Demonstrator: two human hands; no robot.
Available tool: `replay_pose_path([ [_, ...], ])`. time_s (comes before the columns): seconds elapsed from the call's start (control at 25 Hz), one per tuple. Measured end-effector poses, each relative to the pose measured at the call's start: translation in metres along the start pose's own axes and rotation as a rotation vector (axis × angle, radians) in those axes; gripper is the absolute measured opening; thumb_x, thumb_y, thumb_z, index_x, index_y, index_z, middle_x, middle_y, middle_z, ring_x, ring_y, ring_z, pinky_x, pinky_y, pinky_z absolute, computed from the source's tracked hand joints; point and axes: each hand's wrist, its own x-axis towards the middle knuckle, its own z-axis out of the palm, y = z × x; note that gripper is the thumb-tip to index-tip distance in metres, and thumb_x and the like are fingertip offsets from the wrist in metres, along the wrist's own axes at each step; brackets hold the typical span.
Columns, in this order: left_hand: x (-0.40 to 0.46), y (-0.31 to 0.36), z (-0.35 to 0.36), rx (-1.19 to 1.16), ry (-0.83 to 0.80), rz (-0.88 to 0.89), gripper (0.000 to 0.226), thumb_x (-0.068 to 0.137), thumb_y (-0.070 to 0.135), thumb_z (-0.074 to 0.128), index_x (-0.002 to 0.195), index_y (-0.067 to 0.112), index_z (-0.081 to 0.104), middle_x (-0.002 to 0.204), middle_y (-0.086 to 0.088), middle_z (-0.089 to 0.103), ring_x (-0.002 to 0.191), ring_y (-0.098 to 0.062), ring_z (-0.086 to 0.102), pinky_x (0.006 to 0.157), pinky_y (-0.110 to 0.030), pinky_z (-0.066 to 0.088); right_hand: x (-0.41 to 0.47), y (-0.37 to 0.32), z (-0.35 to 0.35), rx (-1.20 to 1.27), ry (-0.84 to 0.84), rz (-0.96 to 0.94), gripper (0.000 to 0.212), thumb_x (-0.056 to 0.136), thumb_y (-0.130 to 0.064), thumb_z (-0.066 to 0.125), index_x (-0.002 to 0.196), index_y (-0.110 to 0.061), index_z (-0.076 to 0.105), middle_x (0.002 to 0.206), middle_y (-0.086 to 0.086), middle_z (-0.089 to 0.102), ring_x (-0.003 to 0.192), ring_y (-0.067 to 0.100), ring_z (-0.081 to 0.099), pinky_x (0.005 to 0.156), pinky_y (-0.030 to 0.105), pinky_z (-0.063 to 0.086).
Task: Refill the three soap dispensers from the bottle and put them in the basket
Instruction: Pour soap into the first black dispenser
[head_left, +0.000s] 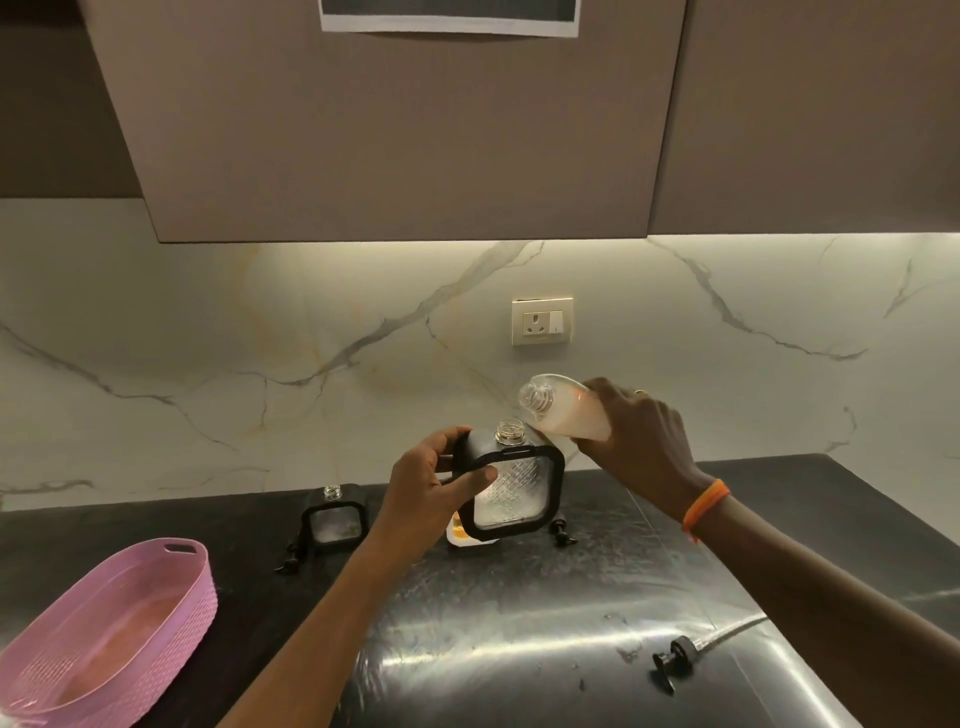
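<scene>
My left hand (439, 486) grips a square glass soap dispenser (511, 488) with a black frame, held up above the counter, its neck uncapped. My right hand (636, 431) holds a clear refill bottle (563, 408) of whitish liquid, tilted with its open mouth just right of and above the dispenser's neck. A second uncapped dispenser (335, 519) stands on the counter to the left. Behind the held one, a third dispenser (460, 535) shows only a corner. A pink basket (111, 629) sits at the front left, with no dispenser in it.
Black pump heads lie on the dark counter: one at the front right (675, 657) with a tube, one by the held dispenser (561, 532), one near the left dispenser (291, 558). A wall socket (542, 322) is on the marble backsplash. Cabinets hang overhead.
</scene>
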Motion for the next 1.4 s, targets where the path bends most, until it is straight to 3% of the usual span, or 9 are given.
replay_pose_path([
  [0.28, -0.003, 0.01, -0.006, 0.01, 0.028, 0.046, 0.042, 0.077, 0.027, 0.08, 0.112, 0.032, 0.058, 0.103, 0.018, 0.066, 0.096, 0.0, 0.064, 0.075, -0.013, 0.053, 0.011, -0.003, -0.012, -0.111, 0.019, -0.128, 0.057, 0.062, -0.027, 0.087, 0.111, -0.013, 0.061, 0.095, 0.008, 0.071, 0.077, 0.03, 0.067, 0.056, 0.03, 0.047],
  [0.56, -0.005, 0.008, -0.009, 0.008, 0.038, 0.046, 0.042, 0.076, 0.025, 0.081, 0.111, 0.033, 0.059, 0.102, 0.018, 0.067, 0.095, 0.002, 0.064, 0.075, -0.014, 0.054, 0.013, -0.003, -0.01, -0.154, 0.018, -0.163, 0.06, 0.056, -0.02, 0.091, 0.108, -0.013, 0.064, 0.098, 0.008, 0.073, 0.079, 0.032, 0.069, 0.062, 0.04, 0.054],
  [0.8, -0.004, 0.003, -0.011, 0.035, 0.035, 0.055, 0.045, 0.076, 0.026, 0.081, 0.115, 0.027, 0.06, 0.103, 0.017, 0.066, 0.095, 0.008, 0.062, 0.074, -0.01, 0.052, 0.015, -0.004, -0.01, -0.187, 0.011, -0.19, 0.058, 0.056, -0.02, 0.092, 0.107, -0.013, 0.065, 0.101, 0.009, 0.072, 0.081, 0.033, 0.07, 0.063, 0.041, 0.055],
  [1.4, -0.006, 0.001, -0.009, 0.031, 0.038, 0.043, 0.046, 0.077, 0.026, 0.081, 0.117, 0.026, 0.06, 0.103, 0.017, 0.066, 0.095, 0.002, 0.064, 0.071, -0.008, 0.051, 0.018, -0.006, -0.013, -0.213, -0.002, -0.228, 0.058, 0.053, -0.022, 0.093, 0.103, -0.012, 0.067, 0.099, 0.007, 0.073, 0.077, 0.032, 0.071, 0.063, 0.042, 0.057],
])
